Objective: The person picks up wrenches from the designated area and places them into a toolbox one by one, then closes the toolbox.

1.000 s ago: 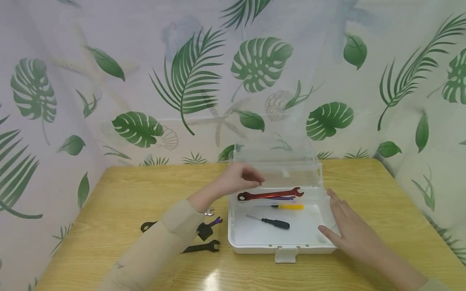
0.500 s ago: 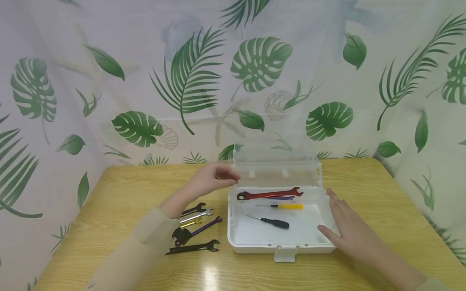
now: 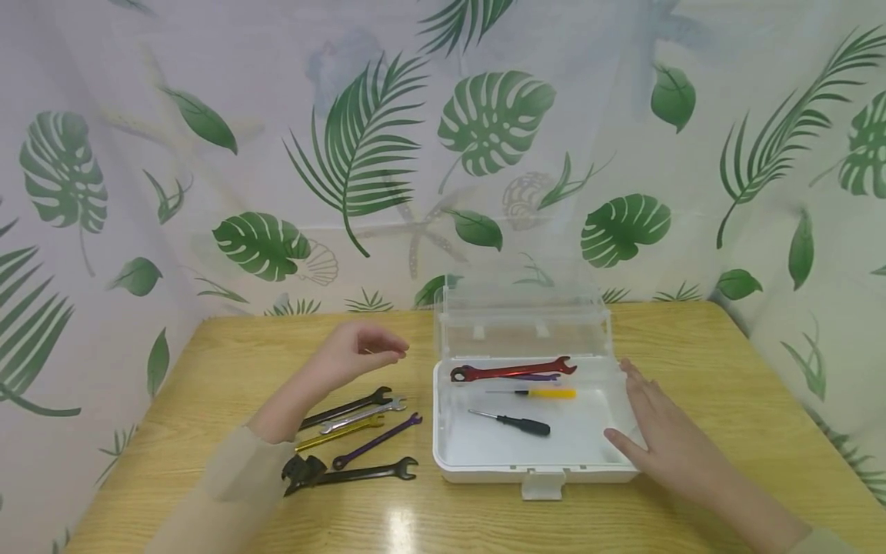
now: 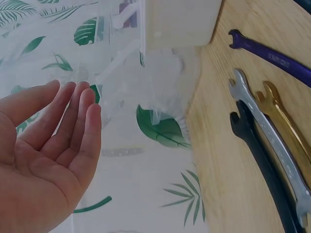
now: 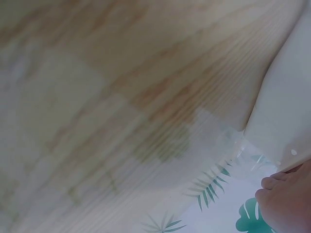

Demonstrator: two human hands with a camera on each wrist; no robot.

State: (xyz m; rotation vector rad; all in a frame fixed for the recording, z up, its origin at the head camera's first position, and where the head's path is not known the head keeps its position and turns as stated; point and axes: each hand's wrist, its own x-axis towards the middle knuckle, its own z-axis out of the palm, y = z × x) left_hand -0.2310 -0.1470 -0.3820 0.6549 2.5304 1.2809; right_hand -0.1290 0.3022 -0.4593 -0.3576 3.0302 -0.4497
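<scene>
My left hand hovers left of the white toolbox, fingers loosely bent and holding nothing; the left wrist view shows its bare palm. My right hand rests against the box's right wall, thumb over the rim. Inside the box lie a red wrench over a partly covered purple wrench, a yellow-handled screwdriver and a black-handled screwdriver. Below my left hand on the table are black, silver, gold and purple wrenches, plus a larger black wrench.
The toolbox's clear lid stands raised at the back, with a white latch hanging at the front. A black wrist camera overlaps the larger black wrench's left end. Behind the wooden table hangs a leaf-patterned cloth.
My left hand has moved left from above the red wrench to beyond the box's left side, uncovering the wrenches on the table. My right hand stays at the box's right wall.
</scene>
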